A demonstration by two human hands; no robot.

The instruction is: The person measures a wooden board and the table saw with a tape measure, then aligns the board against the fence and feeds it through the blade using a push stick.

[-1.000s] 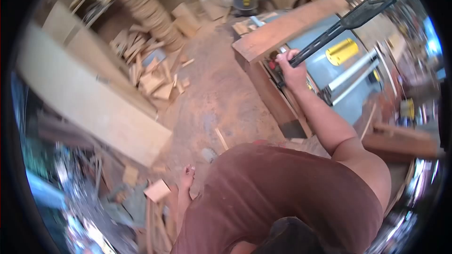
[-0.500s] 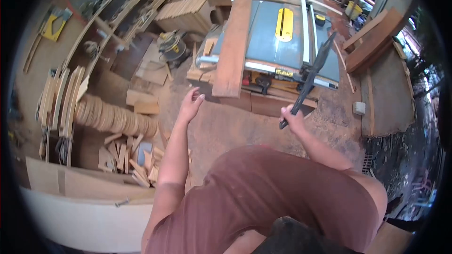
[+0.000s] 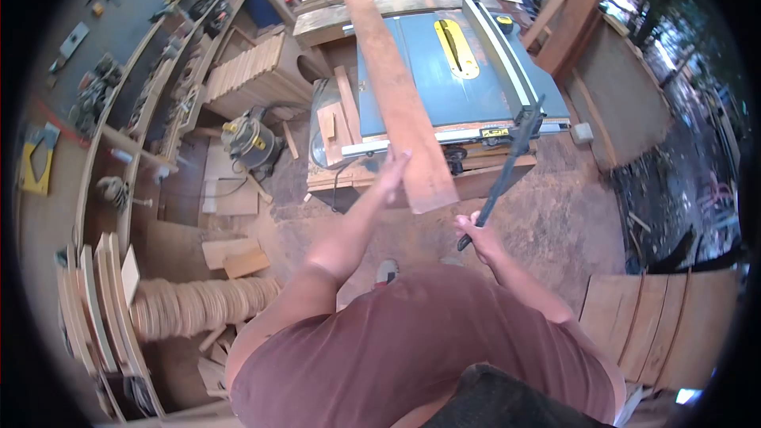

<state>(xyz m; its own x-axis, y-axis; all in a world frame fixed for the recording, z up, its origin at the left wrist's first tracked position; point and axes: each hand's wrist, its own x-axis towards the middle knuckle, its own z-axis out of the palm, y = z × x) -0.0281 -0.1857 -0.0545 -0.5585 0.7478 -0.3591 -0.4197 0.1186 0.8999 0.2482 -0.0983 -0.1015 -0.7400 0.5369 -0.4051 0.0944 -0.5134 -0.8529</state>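
Observation:
A long reddish-brown board (image 3: 400, 99) lies across the left side of the blue saw table (image 3: 491, 63), its near end jutting past the front edge. My left hand (image 3: 392, 176) is at the board's left edge near that end; its fingers are partly hidden and whether they grip it is unclear. In my right hand (image 3: 478, 235) is the lower end of a long black tool (image 3: 507, 170), slanting up and to the right, its far end in front of the fence's front end. The yellow insert (image 3: 457, 49) is set in the table top.
A vacuum (image 3: 252, 141) stands on the floor left of the saw. Wooden discs (image 3: 202, 305) lie in a row at lower left. Crowded shelves (image 3: 131, 139) run along the left. Planks (image 3: 658, 325) lie at lower right, and a white block (image 3: 582, 133) is near the saw's right corner.
The view has shifted. My left hand has moved from open air to the board's near end. The board now slants the other way across the table. My right hand still holds the black tool.

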